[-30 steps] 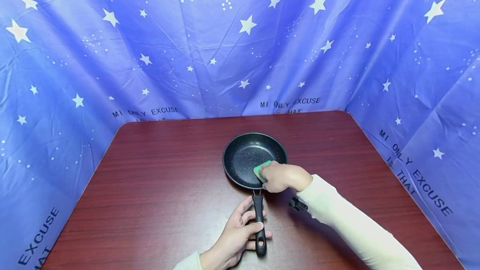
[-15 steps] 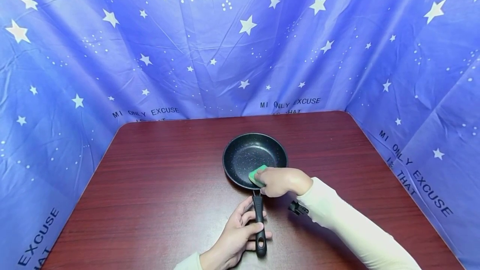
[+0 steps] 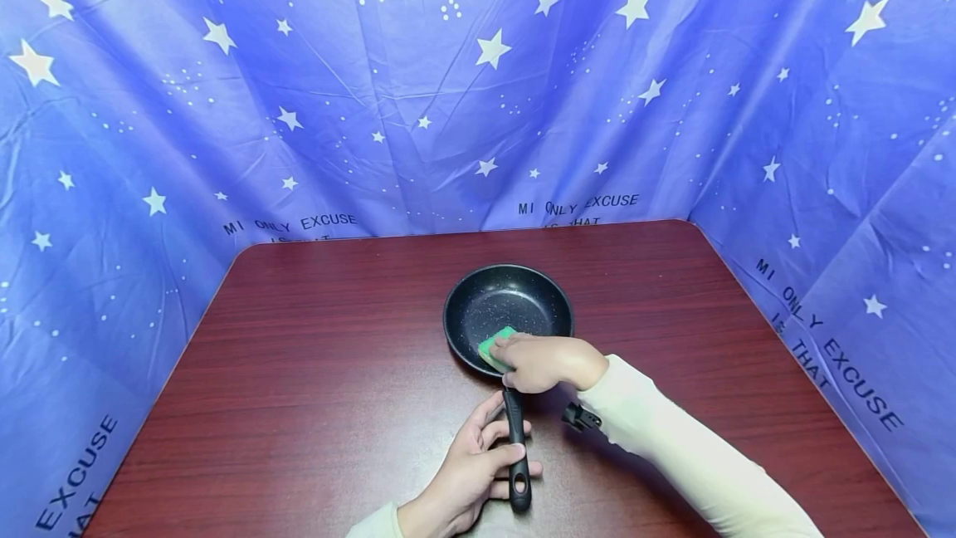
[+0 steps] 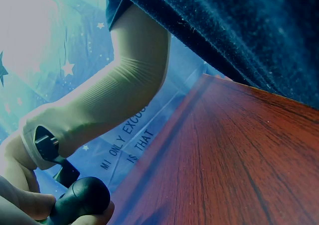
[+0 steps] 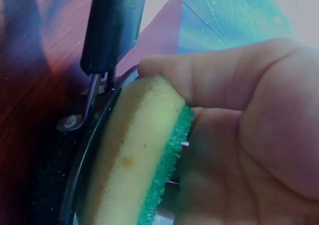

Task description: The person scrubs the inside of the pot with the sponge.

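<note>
A black speckled frying pan [image 3: 515,305] sits on the table with its handle [image 3: 517,447] pointing toward the person. My left hand [image 3: 466,467] holds that handle, thumb over the top and fingers beneath it. The handle's rounded end [image 4: 89,197] shows between thumb and finger in the left wrist view. My right hand [image 3: 541,362] grips a yellow sponge [image 5: 139,140] with a green scouring side, down in the near part of the pan. In the right wrist view the yellow face is toward the pan and the thumb [image 5: 199,78] is at the sponge's end, near the rim.
The dark red wooden table [image 3: 314,339] extends around the pan on all sides. Blue star-printed cloth [image 3: 418,90] hangs behind it and at both sides. A black wrist-camera mount [image 3: 581,418] juts below the right sleeve [image 3: 672,430].
My right hand has moved the sponge leftward and slightly nearer across the pan's near side. The left hand and the pan have stayed in place.
</note>
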Demonstrator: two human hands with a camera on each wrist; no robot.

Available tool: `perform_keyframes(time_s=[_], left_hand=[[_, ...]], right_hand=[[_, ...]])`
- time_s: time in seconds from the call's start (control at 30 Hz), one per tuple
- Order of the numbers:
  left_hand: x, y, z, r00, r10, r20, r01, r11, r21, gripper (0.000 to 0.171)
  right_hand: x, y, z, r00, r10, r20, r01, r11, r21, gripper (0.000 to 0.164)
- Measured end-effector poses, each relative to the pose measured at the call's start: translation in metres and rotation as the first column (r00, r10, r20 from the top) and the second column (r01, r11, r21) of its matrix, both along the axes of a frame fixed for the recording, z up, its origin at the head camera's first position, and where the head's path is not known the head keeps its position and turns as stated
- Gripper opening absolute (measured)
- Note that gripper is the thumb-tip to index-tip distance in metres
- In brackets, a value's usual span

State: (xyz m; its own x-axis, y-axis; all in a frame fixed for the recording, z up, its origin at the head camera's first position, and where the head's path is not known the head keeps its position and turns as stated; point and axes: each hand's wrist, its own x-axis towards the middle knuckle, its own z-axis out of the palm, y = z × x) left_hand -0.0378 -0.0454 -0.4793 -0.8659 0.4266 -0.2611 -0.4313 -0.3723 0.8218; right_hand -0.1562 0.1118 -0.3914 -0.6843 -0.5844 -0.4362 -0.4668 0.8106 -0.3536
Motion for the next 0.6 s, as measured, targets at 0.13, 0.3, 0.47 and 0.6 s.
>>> perform_keyframes(time_s=[0.13, 0.3, 0.47, 0.6], left_hand=[[0.0, -0.001, 0.0, 1.0, -0.001, 0.001, 0.001, 1.0, -0.002, 0.088], [0.0, -0.002, 0.0, 1.0, -0.001, -0.005, 0.001, 1.0, 0.0, 0.089], [0.0, -0.001, 0.0, 1.0, 0.0, -0.001, 0.0, 1.0, -0.003, 0.087], [0.0, -0.001, 0.0, 1.0, -0.001, -0.002, 0.001, 1.0, -0.003, 0.087]], right_hand=[[-0.006, -0.004, -0.003, 1.0, 0.015, 0.001, -0.015, 1.0, -0.002, 0.057], [-0.013, -0.008, -0.006, 1.0, 0.031, -0.001, -0.031, 0.999, -0.013, 0.056], [-0.018, -0.01, -0.011, 1.0, 0.019, -0.02, -0.02, 1.0, -0.014, 0.055], [-0.022, -0.012, -0.014, 0.999, -0.01, -0.052, 0.01, 1.0, 0.001, 0.055]])
